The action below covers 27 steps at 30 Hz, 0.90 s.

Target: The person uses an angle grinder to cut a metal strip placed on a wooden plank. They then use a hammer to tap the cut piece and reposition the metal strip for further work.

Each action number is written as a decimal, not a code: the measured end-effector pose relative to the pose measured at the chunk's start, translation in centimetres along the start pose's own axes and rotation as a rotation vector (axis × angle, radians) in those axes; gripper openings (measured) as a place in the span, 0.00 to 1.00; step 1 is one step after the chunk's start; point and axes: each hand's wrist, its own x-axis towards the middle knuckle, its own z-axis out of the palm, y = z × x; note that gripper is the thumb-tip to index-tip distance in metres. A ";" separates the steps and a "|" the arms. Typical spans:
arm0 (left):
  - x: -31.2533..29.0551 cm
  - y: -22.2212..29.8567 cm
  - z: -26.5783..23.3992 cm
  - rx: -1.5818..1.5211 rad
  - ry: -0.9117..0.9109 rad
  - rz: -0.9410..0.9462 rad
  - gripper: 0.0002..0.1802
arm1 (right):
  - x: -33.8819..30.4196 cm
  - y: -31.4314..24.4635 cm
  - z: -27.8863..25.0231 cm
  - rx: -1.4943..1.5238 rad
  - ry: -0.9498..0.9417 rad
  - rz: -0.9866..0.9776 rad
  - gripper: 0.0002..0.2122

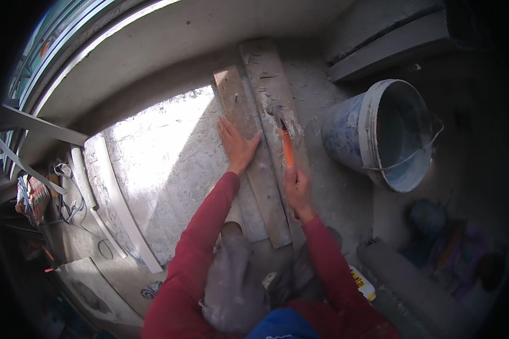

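Observation:
My left hand (240, 148) lies flat with fingers spread on a narrow wooden board (264, 195), holding nothing. Beyond its fingertips, what looks like a nail (236, 97) sticks up from the same board. In my right hand (298, 189) is a hammer with an orange handle (288, 151). Its dark head is over a second, wider plank (266, 70), which runs alongside the narrow board and is smeared with pale plaster or cement. Both boards lie at the right side of a large, scuffed pale panel (192, 169), partly in glaring sunlight.
To the right a blue and white bucket (345, 127) is tipped on its side, mouth facing right. Pale strips (124, 203) and cables (68, 212) lie at the left. A yellow and white container (362, 282) is by my right arm. Another person (458, 248) is dimly visible at lower right.

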 end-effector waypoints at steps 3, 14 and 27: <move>-2.0 0.1 0.3 -0.015 -0.066 -0.062 0.67 | -2.9 1.9 0.2 0.032 -0.002 0.089 0.19; -1.4 0.1 0.9 -0.158 -0.113 -0.093 0.64 | -7.2 5.8 0.0 0.046 0.037 0.194 0.21; -2.9 -1.2 -5.5 -0.173 -0.019 -0.080 0.60 | -3.0 8.8 -6.1 -0.433 0.163 0.019 0.20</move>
